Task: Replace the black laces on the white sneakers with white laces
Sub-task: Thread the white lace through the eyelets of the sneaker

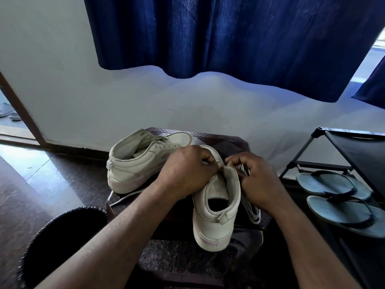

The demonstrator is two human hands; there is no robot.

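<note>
The near sneaker [214, 215], off-white and scuffed with a pinkish sole edge, stands heel-near on the dark desk [229, 140], its eyelets bare. The left hand [187, 170] has its grip clamped on the eyelet flap, and the right hand [258, 178] pinches the white lace [253, 211] just right of it. The far sneaker [141, 161] lies to the left.
</note>
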